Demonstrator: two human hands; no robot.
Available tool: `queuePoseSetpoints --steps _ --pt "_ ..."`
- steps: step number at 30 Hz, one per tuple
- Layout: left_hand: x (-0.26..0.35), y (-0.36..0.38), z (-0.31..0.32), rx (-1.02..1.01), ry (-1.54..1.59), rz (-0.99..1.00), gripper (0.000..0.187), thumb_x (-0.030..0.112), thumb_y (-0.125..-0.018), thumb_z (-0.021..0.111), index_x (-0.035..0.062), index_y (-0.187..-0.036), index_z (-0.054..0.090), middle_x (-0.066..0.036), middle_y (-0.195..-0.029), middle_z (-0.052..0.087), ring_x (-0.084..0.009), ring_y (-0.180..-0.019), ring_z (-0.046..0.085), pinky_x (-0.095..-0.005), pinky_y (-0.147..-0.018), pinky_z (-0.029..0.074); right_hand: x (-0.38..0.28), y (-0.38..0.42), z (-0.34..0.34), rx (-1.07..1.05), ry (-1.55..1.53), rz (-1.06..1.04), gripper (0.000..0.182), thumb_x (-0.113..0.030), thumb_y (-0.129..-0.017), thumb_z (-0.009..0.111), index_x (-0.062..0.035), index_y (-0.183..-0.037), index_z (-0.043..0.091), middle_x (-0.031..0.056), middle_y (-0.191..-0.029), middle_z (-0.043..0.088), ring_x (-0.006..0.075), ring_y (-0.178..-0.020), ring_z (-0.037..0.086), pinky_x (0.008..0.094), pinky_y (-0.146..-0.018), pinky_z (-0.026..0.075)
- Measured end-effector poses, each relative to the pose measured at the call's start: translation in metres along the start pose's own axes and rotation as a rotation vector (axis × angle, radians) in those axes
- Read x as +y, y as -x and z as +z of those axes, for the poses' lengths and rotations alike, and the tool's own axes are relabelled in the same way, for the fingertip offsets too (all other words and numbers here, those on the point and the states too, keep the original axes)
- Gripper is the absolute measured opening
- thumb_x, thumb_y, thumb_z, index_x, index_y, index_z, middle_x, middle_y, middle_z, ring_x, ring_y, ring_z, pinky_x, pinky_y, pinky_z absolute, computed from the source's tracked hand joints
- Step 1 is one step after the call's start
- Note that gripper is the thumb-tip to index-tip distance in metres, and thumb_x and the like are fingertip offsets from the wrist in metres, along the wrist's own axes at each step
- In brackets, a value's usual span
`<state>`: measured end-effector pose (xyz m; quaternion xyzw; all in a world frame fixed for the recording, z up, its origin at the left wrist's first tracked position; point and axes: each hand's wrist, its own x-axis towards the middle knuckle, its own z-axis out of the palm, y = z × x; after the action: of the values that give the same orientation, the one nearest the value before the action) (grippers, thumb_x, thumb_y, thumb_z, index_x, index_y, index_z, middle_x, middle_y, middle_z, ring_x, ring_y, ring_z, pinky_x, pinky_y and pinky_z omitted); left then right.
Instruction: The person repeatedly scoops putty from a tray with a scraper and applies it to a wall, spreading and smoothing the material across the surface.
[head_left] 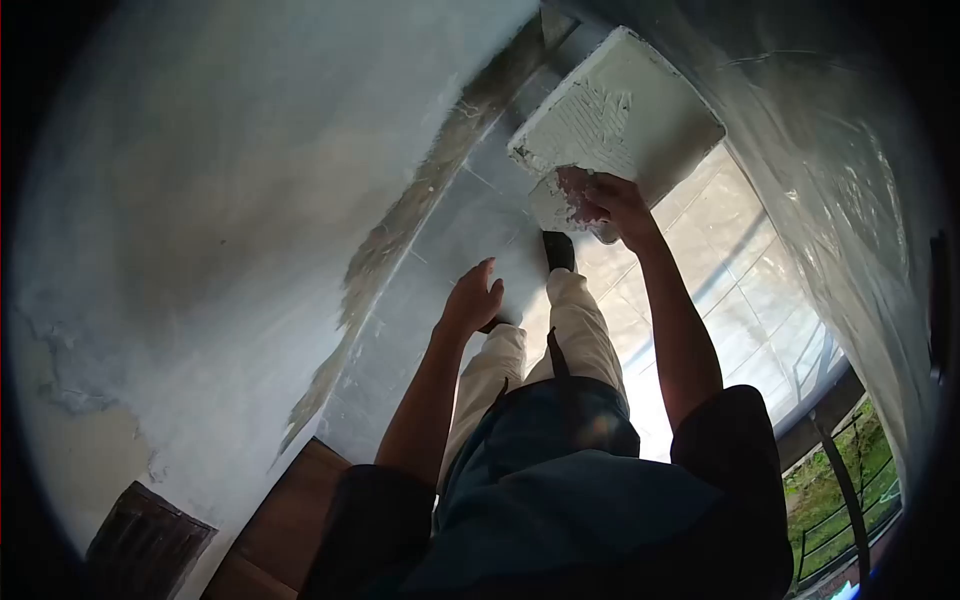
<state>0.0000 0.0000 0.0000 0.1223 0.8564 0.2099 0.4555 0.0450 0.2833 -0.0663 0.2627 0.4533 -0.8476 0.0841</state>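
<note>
My right hand (618, 205) is closed around a reddish, plaster-smeared spreader (577, 195), with a thick white clump along its left side. Just beyond it is a large pale rectangular plaster board (668, 95), coated with white plaster that shows ridged marks on its left half. The spreader overlaps the near edge of this board. My left hand (472, 298) hangs over the grey floor, fingers apart and holding nothing. Left of it, the wall (250, 200) carries a smooth whitish coat, ending in a rough dark strip (395, 235) near the floor.
Clear plastic sheeting (820, 170) hangs along the right side. Bright floor tiles (700, 260) lie under it, with a railing and grass (850, 480) at lower right. A brown panel (285, 515) and a dark vent-like grille (150, 540) are at lower left.
</note>
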Motion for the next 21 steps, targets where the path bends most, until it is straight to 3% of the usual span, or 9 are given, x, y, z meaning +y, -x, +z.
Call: queuePoseSetpoints --steps 5,9,14,19,21 --pt "-0.021 0.030 -0.025 0.304 0.077 0.134 0.053 0.018 -0.085 0.052 -0.0011 -0.131 0.036 -0.024 -0.130 0.043 -0.0349 -0.122 0.041 -0.0404 -0.101 0.035 -0.025 0.014 0.090 -0.128 -0.061 -0.006 0.013 -0.005 -0.084 0.058 0.0018 -0.094 0.055 0.0065 -0.083 0.057 0.0128 -0.070 0.058 0.0278 -0.066 0.052" --pt "-0.046 0.080 -0.067 0.506 -0.109 0.102 0.059 0.017 -0.082 0.055 0.0033 -0.134 0.031 -0.021 -0.135 0.035 -0.0379 -0.121 0.040 -0.0463 -0.099 0.036 -0.032 0.020 0.182 -0.297 -0.071 0.102 0.032 0.002 -0.081 0.053 0.0041 -0.112 0.044 0.0130 -0.102 0.055 0.0209 -0.090 0.060 0.0334 -0.078 0.053" --pt "-0.066 0.130 -0.119 0.768 -0.080 0.088 0.061 0.016 -0.081 0.055 0.0057 -0.135 0.029 -0.021 -0.138 0.030 -0.0401 -0.122 0.037 -0.0493 -0.098 0.036 -0.040 0.013 0.270 -0.465 0.043 0.072 0.038 0.003 -0.082 0.051 0.0027 -0.119 0.044 0.0128 -0.107 0.057 0.0200 -0.093 0.060 0.0333 -0.081 0.052" --pt "-0.071 0.178 -0.161 1.020 -0.017 0.110 0.062 0.011 -0.080 0.056 0.0043 -0.136 0.029 -0.021 -0.138 0.029 -0.0399 -0.124 0.035 -0.0459 -0.101 0.034 -0.092 0.045 0.371 -0.547 0.117 -0.064 0.029 -0.004 -0.088 0.050 0.0031 -0.116 0.052 0.0093 -0.102 0.061 0.0169 -0.093 0.061 0.0325 -0.083 0.050" --pt "-0.069 0.194 -0.175 1.110 -0.003 0.144 0.063 0.007 -0.078 0.057 0.0045 -0.135 0.029 -0.021 -0.139 0.029 -0.0389 -0.124 0.035 -0.0454 -0.101 0.034 -0.110 0.061 0.407 -0.592 0.088 -0.286 0.028 -0.007 -0.090 0.051 0.0035 -0.116 0.052 0.0092 -0.103 0.061 0.0147 -0.092 0.060 0.0312 -0.083 0.049"
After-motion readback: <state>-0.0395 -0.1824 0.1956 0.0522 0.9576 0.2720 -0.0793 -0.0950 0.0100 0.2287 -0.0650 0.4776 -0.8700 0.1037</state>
